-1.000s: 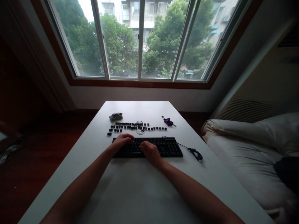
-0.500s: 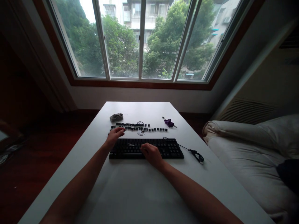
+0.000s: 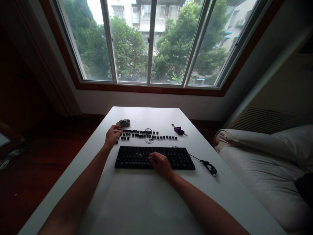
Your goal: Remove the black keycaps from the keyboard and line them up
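Note:
A black computer keyboard (image 3: pixel 133 163) lies across the white table. My right hand (image 3: pixel 160 163) rests over its middle, fingers closed on a wire keycap puller (image 3: pixel 139 154) whose thin metal prongs point left above the keys. Beyond the keyboard, loose black keycaps (image 3: pixel 144 135) stand in uneven rows. My left hand (image 3: pixel 112 135) is at the left end of these rows, thumb and fingers pinched around what looks like a small black keycap, mostly hidden by the fingertips.
Behind the left hand lies a crumpled grey cloth (image 3: pixel 124 123). A purple cloth item with a stick (image 3: pixel 179 130) sits at the back right. The keyboard's bundled cable (image 3: pixel 209 167) lies to the right. Clear ring-like pieces (image 3: pixel 149 141) are among the keycaps. A pale sofa (image 3: pixel 249 156) stands beside the table.
My left hand has moved left and away from me, from above the keyboard's back edge to the end of the keycap rows. My right hand stays over the keyboard. The view has shifted slightly.

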Demonstrator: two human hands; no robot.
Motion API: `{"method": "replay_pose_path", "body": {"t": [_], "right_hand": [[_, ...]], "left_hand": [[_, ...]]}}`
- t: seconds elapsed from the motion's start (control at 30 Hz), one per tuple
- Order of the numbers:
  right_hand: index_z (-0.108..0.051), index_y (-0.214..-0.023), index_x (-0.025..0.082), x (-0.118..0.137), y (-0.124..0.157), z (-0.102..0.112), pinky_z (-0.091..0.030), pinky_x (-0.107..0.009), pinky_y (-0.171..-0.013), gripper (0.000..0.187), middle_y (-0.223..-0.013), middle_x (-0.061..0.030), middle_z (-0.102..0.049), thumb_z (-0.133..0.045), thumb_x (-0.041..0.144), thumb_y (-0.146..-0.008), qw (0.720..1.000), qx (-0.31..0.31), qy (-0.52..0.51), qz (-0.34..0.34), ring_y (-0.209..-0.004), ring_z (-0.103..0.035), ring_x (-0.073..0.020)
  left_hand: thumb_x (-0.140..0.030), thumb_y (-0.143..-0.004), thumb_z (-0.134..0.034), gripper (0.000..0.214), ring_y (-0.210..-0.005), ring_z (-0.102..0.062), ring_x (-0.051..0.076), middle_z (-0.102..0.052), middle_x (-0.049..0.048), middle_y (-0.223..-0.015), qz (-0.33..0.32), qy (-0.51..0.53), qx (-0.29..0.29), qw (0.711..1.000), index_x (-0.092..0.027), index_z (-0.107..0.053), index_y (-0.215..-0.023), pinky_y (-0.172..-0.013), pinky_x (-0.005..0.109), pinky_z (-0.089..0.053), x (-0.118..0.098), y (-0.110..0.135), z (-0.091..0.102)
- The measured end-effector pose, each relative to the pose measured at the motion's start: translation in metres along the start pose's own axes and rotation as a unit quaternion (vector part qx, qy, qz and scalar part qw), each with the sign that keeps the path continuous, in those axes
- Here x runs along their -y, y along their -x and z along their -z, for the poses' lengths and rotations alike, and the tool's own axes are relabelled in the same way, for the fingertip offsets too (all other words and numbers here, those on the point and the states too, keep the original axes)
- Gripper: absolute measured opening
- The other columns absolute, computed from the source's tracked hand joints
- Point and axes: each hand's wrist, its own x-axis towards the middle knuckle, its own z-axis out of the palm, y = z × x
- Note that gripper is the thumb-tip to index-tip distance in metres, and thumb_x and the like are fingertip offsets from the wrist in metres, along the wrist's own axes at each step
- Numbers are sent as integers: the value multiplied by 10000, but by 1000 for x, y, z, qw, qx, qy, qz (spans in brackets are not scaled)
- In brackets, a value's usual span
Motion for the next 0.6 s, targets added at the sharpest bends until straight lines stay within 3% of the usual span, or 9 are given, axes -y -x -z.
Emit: {"method": "replay_pose_path", "body": {"t": [0.07,0.2,0.37,0.5,0.6], "right_hand": [[-638,-906,238,0,0,0,-470,-315,-707,192,-828,-62,-676,-504,358,-973,1000,-1,1,2,-741,-629,-202],[-629,-897,240,0,0,1,-463,-313,-701,189,-821,-58,-670,-502,355,-977,1000,1,2,5,-738,-625,-200],[-621,-900,240,-2,0,1,-458,-308,-702,171,-841,-59,-677,-511,350,-971,1000,2,0,6,-750,-630,-199],[-616,-905,247,-2,1,2,-463,-309,-708,160,-842,-55,-677,-513,352,-968,1000,4,1,5,-750,-632,-199],[-616,-905,243,-2,1,2,-465,-308,-707,149,-836,-53,-675,-517,338,-965,1000,0,2,10,-749,-633,-197]], "left_hand": [[-409,-726,-741,379,-831,-677,202,-708,65,-1014,-20,-26,10,999,-201,-663,-1033,-770,332,-529,-3,-7,0],[-359,-752,-721,294,-872,-672,231,-719,57,-973,-88,-85,91,988,-223,-706,-1012,-849,366,-509,-10,-14,-6],[-269,-774,-670,269,-959,-628,269,-712,59,-1010,-195,-212,205,935,-274,-736,-1034,-912,400,-460,-7,-11,-24],[-211,-747,-667,327,-1022,-587,296,-726,69,-1007,-220,-245,253,910,-285,-741,-1057,-986,435,-395,3,-9,-37],[-202,-725,-673,352,-1033,-575,295,-730,68,-972,-217,-254,256,907,-279,-739,-1062,-1000,429,-373,11,-9,-44]]}}
